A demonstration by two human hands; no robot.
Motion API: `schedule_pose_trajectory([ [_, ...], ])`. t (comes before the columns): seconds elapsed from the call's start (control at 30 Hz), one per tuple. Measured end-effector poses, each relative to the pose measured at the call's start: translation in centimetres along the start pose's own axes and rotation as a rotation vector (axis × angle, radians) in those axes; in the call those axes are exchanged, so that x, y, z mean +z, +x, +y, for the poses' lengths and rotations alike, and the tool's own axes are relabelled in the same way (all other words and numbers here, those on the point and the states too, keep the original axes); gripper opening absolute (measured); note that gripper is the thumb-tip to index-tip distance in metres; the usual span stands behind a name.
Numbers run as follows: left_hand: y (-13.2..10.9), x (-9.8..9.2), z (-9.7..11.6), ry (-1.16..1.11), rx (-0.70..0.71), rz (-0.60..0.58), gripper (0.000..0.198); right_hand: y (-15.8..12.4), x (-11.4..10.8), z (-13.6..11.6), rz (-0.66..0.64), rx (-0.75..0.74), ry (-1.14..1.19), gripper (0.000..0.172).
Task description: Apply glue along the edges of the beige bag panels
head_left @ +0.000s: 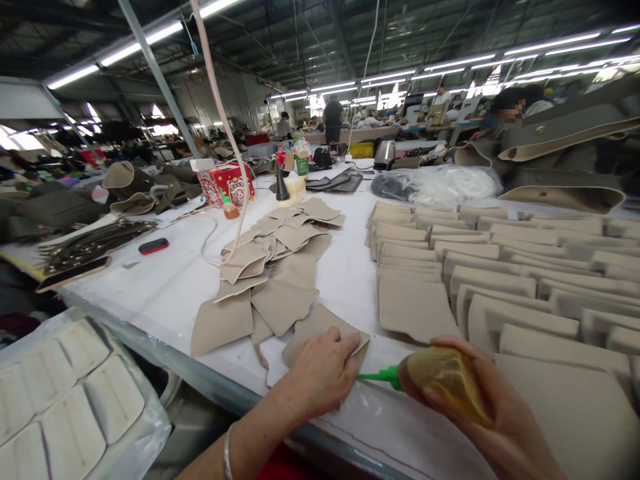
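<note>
My left hand [327,367] is closed on a beige leather-like piece [320,328] near the table's front edge, its fingers bent over the right side. In my right hand [500,400] is a squeeze bottle [445,380] of amber liquid, tilted so that its green nozzle [383,375] points left. The nozzle's tip is close to my left fingers and the piece's edge; whether it touches is hidden. Beyond my left hand lies a loose heap of similar flat pieces [285,297]. To the right stand rows of folded beige pieces [415,300].
On the white table [165,287] are a red box [225,183], a second glue bottle [230,209], a black cone [281,185] and a phone [75,273]. A hose [235,147] hangs over the heap. Pale panels [75,393] lie in plastic at lower left. Other people are farther back.
</note>
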State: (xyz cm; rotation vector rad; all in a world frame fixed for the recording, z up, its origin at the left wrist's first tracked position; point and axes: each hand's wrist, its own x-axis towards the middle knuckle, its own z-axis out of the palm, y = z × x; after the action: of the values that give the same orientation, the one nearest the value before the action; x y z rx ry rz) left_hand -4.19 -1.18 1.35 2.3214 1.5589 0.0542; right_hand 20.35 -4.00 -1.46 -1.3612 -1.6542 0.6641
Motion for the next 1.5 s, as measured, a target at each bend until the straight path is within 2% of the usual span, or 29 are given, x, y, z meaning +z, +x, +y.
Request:
schedule_pose_trajectory([
  [0.2,-0.1,0.2,-0.2,-0.015,-0.010,0.002,0.044,-0.3,-0.1,0.5,0.048,0.105,0.020,0.054],
  [0.4,-0.1,0.3,-0.5,-0.032,-0.002,0.006,0.045,-1.0,0.0,0.4,-0.040,0.125,0.047,0.051],
  [0.8,-0.2,0.4,-0.8,-0.039,-0.019,-0.008,0.046,-2.1,1.4,-1.6,0.082,0.233,0.109,0.053],
  [0.97,-0.2,0.4,-0.7,-0.049,-0.020,-0.008,0.046,-2.4,1.4,-1.5,-0.022,0.195,0.126,0.051],
  [1.13,-0.3,0.3,-0.7,-0.053,-0.016,-0.010,0.047,-2.6,1.4,-1.0,0.055,0.231,0.085,0.054],
  [1.3,-0.2,0.4,-0.8,-0.052,-0.004,-0.003,0.046,-2.7,0.9,0.0,-0.133,0.170,0.120,0.051],
  [1.43,-0.2,0.5,-0.8,-0.046,0.003,0.007,0.045,-2.7,1.2,-1.0,0.029,0.254,0.115,0.052],
  [1.5,-0.2,0.6,-0.8,-0.044,0.009,0.008,0.045,-2.7,1.4,-1.4,0.054,0.229,0.093,0.051],
])
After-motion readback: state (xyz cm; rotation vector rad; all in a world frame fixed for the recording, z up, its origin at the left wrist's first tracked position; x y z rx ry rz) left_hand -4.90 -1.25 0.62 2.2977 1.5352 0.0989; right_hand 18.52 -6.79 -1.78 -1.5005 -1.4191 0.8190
